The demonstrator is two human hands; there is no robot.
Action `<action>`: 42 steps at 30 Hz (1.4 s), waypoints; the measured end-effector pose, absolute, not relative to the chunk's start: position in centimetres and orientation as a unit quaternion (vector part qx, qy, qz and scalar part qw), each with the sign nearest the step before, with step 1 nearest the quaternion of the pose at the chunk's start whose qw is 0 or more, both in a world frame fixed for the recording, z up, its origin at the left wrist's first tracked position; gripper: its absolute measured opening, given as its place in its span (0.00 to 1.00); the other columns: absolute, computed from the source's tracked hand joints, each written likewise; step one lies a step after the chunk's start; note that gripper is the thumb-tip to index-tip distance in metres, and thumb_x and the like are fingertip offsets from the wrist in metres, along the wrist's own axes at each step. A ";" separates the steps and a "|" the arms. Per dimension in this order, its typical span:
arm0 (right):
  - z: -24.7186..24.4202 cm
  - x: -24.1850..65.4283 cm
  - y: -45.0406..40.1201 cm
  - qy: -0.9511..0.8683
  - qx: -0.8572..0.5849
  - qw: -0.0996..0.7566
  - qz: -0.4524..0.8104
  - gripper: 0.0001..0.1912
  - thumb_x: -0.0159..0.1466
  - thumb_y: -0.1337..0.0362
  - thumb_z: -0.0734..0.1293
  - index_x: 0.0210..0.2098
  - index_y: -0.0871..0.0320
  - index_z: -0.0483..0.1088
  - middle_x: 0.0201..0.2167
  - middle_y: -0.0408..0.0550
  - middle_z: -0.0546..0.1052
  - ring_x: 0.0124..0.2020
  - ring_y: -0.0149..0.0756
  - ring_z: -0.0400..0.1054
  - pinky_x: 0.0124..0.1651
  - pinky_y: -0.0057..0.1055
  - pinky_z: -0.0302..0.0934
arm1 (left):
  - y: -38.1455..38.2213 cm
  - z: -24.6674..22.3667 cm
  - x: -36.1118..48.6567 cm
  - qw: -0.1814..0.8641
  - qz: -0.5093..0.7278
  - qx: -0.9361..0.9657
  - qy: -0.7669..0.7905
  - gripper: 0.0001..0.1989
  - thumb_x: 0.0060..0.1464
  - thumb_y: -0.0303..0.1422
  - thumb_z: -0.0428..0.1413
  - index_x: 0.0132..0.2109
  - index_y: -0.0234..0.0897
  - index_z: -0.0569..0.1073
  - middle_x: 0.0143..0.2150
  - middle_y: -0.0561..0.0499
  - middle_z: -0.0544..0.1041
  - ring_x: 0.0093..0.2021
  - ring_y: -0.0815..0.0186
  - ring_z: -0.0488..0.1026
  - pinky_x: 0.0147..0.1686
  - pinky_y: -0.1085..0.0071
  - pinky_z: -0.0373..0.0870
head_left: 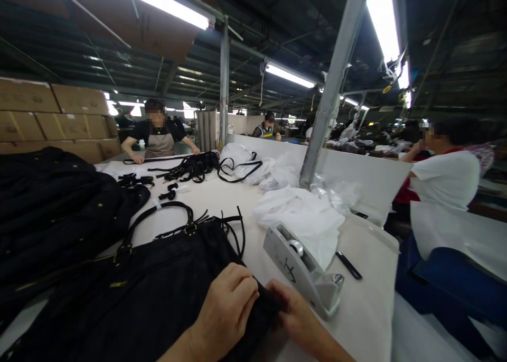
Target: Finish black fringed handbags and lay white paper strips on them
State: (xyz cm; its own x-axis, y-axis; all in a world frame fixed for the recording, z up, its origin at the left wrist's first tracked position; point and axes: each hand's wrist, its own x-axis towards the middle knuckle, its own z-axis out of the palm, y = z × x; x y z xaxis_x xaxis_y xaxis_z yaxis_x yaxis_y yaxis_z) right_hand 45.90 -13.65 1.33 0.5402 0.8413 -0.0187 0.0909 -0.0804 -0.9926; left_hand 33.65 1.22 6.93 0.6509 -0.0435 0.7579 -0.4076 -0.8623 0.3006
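A black handbag (158, 288) with brass-coloured fittings lies on the white table in front of me, its carrying handle (158, 210) arched over the far edge. My left hand (227, 306) rests over the bag's right part, fingers curled and pinched together; what is between the fingertips is hidden. At the bag's right edge, my right hand (295, 312) grips the black fabric between thumb and fingers. Just beyond the right hand stands a grey tape dispenser (303, 269) with dark marks on its side.
Several black bags (63, 198) are heaped on the left. Black straps (194, 166) and white plastic (299, 211) lie across the table, with a black cutter-like tool (348, 265) at right. A metal post (330, 87) rises behind. Co-workers sit or stand beyond; one handles a strap.
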 end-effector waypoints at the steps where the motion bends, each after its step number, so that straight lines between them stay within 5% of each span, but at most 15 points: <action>1: 1.5 45.9 -13.8 -0.347 -0.657 0.583 0.329 0.06 0.51 0.63 0.64 0.27 0.55 0.62 0.21 0.36 0.64 0.23 0.29 0.59 0.25 0.25 0.56 | 1.1 7.0 33.6 0.242 0.376 0.883 -0.140 0.07 0.64 0.25 0.48 0.38 0.37 0.67 0.36 0.47 0.72 0.37 0.62 0.68 0.36 0.68 0.68; 10: 2.6 45.3 -14.6 -0.281 -0.605 0.628 0.400 0.16 0.47 0.58 0.75 0.28 0.57 0.67 0.26 0.39 0.68 0.31 0.32 0.62 0.34 0.27 0.59 | 0.4 7.0 33.5 0.292 0.279 0.899 -0.169 0.13 0.62 0.24 0.48 0.49 0.37 0.72 0.46 0.44 0.78 0.48 0.58 0.73 0.50 0.61 0.71; 14: 3.1 45.1 -15.6 -0.301 -0.602 0.617 0.409 0.20 0.50 0.51 0.76 0.33 0.56 0.70 0.32 0.43 0.71 0.39 0.38 0.66 0.43 0.31 0.62 | 1.1 8.0 33.4 0.219 0.282 0.910 -0.211 0.16 0.61 0.22 0.45 0.52 0.39 0.70 0.52 0.44 0.77 0.61 0.54 0.66 0.63 0.48 0.59; 19: 4.4 45.0 -16.1 -0.421 -0.700 0.528 0.231 0.15 0.57 0.55 0.72 0.41 0.52 0.75 0.43 0.47 0.76 0.48 0.46 0.67 0.54 0.37 0.60 | 2.2 9.0 33.6 0.213 0.301 0.902 -0.225 0.13 0.63 0.21 0.42 0.40 0.39 0.67 0.41 0.50 0.77 0.48 0.66 0.73 0.66 0.54 0.54; 22: 5.2 45.2 -15.6 -0.462 -0.674 0.506 0.277 0.12 0.59 0.56 0.71 0.42 0.53 0.75 0.38 0.45 0.77 0.44 0.43 0.68 0.52 0.35 0.60 | 3.0 9.3 33.5 0.238 0.252 0.912 -0.220 0.13 0.61 0.20 0.41 0.42 0.39 0.65 0.41 0.50 0.76 0.45 0.67 0.73 0.65 0.54 0.56; 27: 5.2 45.9 -14.8 -0.459 -0.599 0.538 0.376 0.10 0.63 0.56 0.68 0.34 0.55 0.75 0.31 0.42 0.72 0.37 0.36 0.63 0.45 0.31 0.58 | 4.2 9.6 33.8 0.172 0.195 0.941 -0.218 0.14 0.62 0.21 0.45 0.48 0.40 0.69 0.48 0.48 0.75 0.56 0.61 0.68 0.66 0.52 0.52; 32: 4.7 46.3 -15.4 -0.464 -0.590 0.529 0.397 0.09 0.63 0.57 0.68 0.36 0.55 0.75 0.32 0.42 0.71 0.37 0.36 0.62 0.46 0.32 0.57 | 4.4 8.6 34.6 0.108 0.284 0.929 -0.211 0.12 0.65 0.22 0.43 0.38 0.37 0.69 0.35 0.52 0.73 0.37 0.65 0.70 0.61 0.54 0.59; 42: 4.2 46.6 -14.6 -0.532 -0.655 0.455 0.285 0.05 0.60 0.69 0.62 0.28 0.57 0.68 0.28 0.42 0.69 0.33 0.35 0.62 0.39 0.30 0.57 | 3.3 7.2 34.8 0.301 0.334 0.883 -0.134 0.08 0.63 0.24 0.44 0.38 0.40 0.65 0.34 0.54 0.69 0.38 0.66 0.69 0.62 0.54 0.58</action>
